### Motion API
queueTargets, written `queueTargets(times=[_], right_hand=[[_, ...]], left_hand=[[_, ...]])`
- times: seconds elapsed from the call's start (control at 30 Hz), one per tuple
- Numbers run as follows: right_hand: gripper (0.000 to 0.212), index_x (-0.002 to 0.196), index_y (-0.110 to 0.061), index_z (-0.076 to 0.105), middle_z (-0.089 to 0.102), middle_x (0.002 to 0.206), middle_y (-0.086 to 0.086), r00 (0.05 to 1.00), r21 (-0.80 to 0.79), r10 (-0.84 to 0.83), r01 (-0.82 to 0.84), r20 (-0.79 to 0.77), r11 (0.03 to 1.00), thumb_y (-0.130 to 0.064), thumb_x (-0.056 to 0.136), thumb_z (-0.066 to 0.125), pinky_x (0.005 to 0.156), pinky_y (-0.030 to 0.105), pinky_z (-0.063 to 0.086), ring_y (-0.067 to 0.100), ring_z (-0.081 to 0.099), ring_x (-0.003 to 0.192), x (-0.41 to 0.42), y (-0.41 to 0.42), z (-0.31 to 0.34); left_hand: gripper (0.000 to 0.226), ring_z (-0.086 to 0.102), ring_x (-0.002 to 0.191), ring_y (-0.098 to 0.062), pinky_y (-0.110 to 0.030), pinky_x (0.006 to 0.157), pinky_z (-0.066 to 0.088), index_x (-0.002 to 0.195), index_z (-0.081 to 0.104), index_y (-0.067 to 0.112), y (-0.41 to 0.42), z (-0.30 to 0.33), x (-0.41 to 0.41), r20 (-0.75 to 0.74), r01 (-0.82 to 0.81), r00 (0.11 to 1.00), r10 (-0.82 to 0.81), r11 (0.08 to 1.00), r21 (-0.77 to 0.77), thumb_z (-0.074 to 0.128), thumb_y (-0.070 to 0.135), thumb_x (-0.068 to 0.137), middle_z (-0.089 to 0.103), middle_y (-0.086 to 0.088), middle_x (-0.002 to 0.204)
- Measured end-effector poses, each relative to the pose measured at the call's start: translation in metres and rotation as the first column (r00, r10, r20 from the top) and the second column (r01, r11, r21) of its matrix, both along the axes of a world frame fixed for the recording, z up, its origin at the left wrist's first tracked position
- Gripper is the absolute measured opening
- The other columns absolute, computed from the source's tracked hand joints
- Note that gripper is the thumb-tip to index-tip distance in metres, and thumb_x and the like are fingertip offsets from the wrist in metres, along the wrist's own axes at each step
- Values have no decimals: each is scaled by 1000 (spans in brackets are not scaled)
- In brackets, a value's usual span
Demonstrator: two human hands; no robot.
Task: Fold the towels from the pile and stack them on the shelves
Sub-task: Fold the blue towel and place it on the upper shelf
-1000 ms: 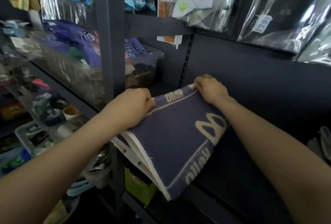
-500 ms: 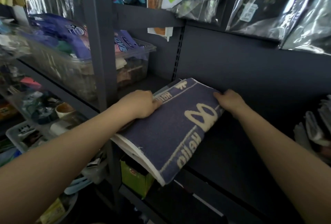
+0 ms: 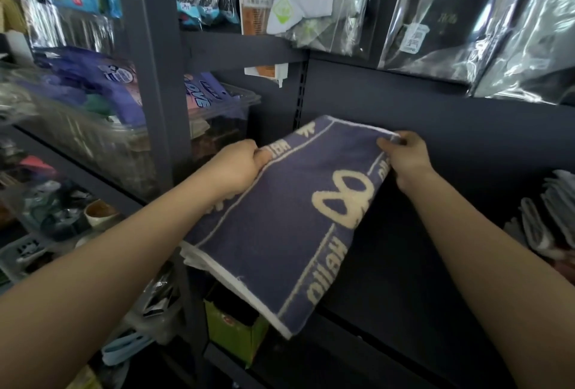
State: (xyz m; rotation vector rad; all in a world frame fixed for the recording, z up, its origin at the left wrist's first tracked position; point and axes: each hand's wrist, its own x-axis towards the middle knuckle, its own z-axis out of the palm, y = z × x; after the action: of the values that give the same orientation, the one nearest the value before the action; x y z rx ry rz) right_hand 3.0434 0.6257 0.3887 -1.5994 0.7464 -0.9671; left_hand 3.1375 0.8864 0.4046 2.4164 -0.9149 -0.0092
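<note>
Plainly, scene: a folded navy towel (image 3: 280, 227) with cream lettering was held over the dark shelf (image 3: 404, 279), tilted, its far edge raised and its near corner hanging past the shelf front.
Left hand: the left hand (image 3: 239, 167) was curled over the towel's left edge, thumb pressed on the cream border, gripping through the folded layers.
Right hand: the right hand (image 3: 404, 155) pinched the far right corner between thumb and fingers, lifting it clear of the shelf.
Feel: it looked soft and limp, sagging between the two grips; probably light, with a terry nap that should not slip in bare fingers.
Layers: white edges (image 3: 217, 267) showed at the near left side, so the fold was loose there and could fan open if tipped further.
Where to hold: judged best at both side edges, clamping all layers together, not just the top one.
Risk: the overhanging near corner might drag the stack off the shelf front unless pushed back.
Nearby: other folded cloths (image 3: 547, 217) lay at the right on the same level; a clear bin (image 3: 109, 139) stood on the shelving to the left.
</note>
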Motion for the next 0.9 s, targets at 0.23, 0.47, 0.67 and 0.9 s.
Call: queueTargets(times=[0.23,0.47,0.67,0.9], right_hand=[[37,120,-1,48,56,114,17,910,113,126,-88,-395,990,-24,92,53,69,34,49,29,57,99,-2,0,-26],[9,94,-14,55,59,86,5,964,573,263,-192,-43,797,-21,93,49,62,33,50,18,58,74,-20,39,-16],[35,124,-3,50,62,111,13,969,407,247,-220,-14,887,-9,90,56,59,34,54,23,62,88,-22,60,-16],[24,114,-14,47,59,97,11,908,454,349,-217,-231,864,-30,95,48,54,31,54,22,59,79,-54,90,-9]], left_hand=[[20,52,85,-21,-31,73,40,97,56,9,-1,-28,12,-84,20,996,-4,981,192,44,25,97,59,-12,105],[18,57,95,-32,-37,81,44,101,57,2,-2,-38,17,35,-40,999,35,989,141,43,10,94,61,-18,107],[17,55,99,-33,-34,81,42,105,53,2,1,-41,15,23,-51,998,50,997,50,43,8,93,59,-21,111],[37,51,106,-8,-16,91,35,111,60,11,46,-26,-58,320,589,786,-529,798,-126,42,36,92,56,2,112]])
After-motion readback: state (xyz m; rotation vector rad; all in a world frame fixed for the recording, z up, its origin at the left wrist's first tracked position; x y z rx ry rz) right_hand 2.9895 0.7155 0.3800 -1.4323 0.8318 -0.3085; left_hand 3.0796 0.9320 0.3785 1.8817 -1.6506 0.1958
